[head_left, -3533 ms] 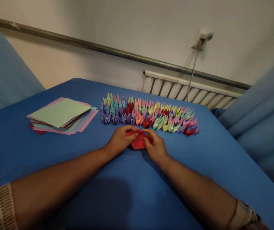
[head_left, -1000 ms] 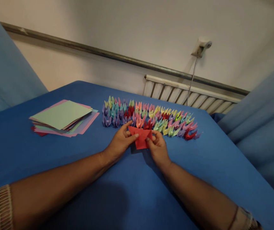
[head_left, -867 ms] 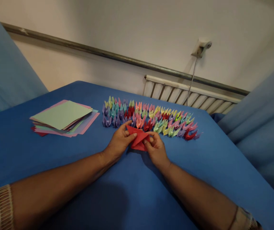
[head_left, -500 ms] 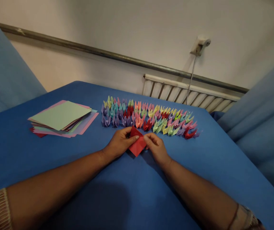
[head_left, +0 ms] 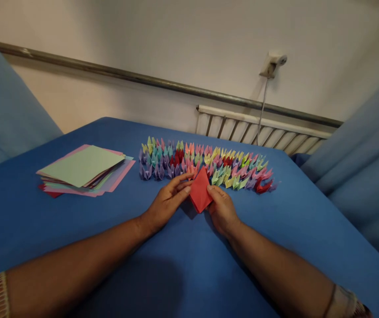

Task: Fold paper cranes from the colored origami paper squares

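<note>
A folded red origami paper [head_left: 200, 191], diamond-shaped with a point at top and bottom, is held up above the blue cloth. My right hand [head_left: 223, 209] pinches it at its right corner, thumb on the near face and the other fingers behind. At the left corner is my left hand [head_left: 167, 201], its fingers stretched and thumb apart from them. The fingertips are at the paper's edge; whether they touch it I cannot tell. Just behind the paper stand rows of folded paper cranes [head_left: 163, 160] in many colours, partly hidden by it.
A stack of coloured paper sheets [head_left: 83, 165], pale green on top, lies on the left of the blue-covered table [head_left: 163, 274]. Behind the table are a wall pipe [head_left: 136, 77], a radiator [head_left: 238, 125] and a socket with a cord [head_left: 271, 66]. Blue curtains [head_left: 368, 168] hang at both sides.
The red paper has shifted right and now shows a smooth diamond face. My left thumb has come off its front, and my right hand has closed further round its right side.
</note>
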Demonstrator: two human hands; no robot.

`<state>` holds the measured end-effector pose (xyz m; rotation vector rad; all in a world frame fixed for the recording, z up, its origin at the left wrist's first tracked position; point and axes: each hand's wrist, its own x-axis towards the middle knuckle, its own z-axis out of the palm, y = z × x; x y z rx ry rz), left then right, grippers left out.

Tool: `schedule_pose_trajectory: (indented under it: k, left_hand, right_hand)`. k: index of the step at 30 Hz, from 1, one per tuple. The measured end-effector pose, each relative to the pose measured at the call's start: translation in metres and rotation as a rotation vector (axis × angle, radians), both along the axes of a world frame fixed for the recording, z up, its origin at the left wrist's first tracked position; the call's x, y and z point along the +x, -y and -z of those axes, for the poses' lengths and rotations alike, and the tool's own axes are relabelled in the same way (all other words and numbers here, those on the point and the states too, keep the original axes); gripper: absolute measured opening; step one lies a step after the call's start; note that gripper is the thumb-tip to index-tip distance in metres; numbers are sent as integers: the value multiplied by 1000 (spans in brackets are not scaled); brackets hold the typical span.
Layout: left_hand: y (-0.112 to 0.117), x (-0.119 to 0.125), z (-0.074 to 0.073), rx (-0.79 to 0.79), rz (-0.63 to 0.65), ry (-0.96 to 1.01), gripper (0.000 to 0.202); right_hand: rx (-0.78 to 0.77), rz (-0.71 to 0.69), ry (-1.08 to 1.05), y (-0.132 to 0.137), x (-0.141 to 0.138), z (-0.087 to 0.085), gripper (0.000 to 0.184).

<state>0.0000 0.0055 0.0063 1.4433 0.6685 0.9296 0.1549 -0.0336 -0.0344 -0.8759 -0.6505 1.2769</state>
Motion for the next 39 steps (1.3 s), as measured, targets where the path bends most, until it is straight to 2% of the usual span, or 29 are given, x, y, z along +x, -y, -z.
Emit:
schedule_pose_trajectory:
  k: [3, 8, 11, 14, 19, 25, 30, 34, 39]
  left_hand:
    - [0, 1, 3, 27, 2, -54, 45]
    - [-4, 1, 5, 26, -88, -139, 33]
    - [-4, 1, 4, -15, -65, -163, 42]
    - [-2, 1, 1, 13, -62, -232, 50]
    - [-1, 1, 0, -7, -73, -256, 46]
    - [-7, 2, 2, -160, -66, -106, 47]
    - [-10, 2, 3, -131, -138, -138, 41]
    - [-11, 1, 2, -74, -194, -198, 39]
    - [-12, 0, 2, -12, -192, -266, 35]
  right_hand:
    - [38, -20, 125, 2, 0, 2, 29]
    - [85, -90, 410, 6, 0, 0, 39]
    - [62, -43, 388, 6, -2, -4, 34]
    - [33, -35, 315, 4, -3, -6, 37]
    - [40, -38, 299, 3, -3, -3, 36]
    - [64, 93, 283, -1, -2, 4, 32]
    - [112, 86, 281, 0, -5, 4, 27]
    - [181, 132, 439, 7, -5, 1, 54]
    - [275, 71, 707, 14, -3, -1, 42]
